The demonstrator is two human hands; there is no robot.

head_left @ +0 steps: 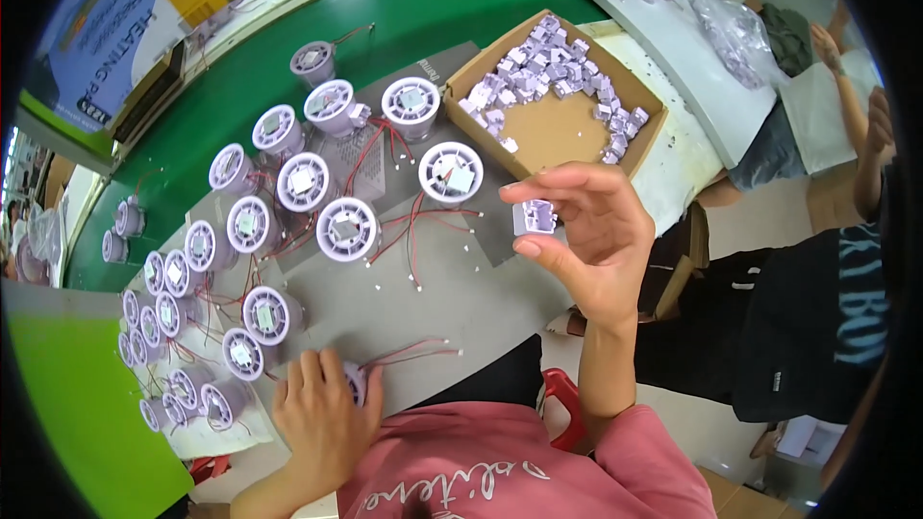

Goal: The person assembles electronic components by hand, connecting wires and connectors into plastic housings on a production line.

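My right hand is raised over the near right of the work surface. Between its thumb and fingertips it pinches a small lavender plastic block with a hollow side. Low at the table's near edge, my left hand wraps round a round lavender plastic housing, which the fingers mostly hide. Red and dark wires with small white plugs trail from that housing to the right. Close by on the left stand two similar housings, one with a pale square piece in its spoked top.
Several more wired lavender housings cover the grey mat to the left and back. An open cardboard box of small lavender blocks stands behind my right hand. Beyond runs a green belt. Another person is at the right.
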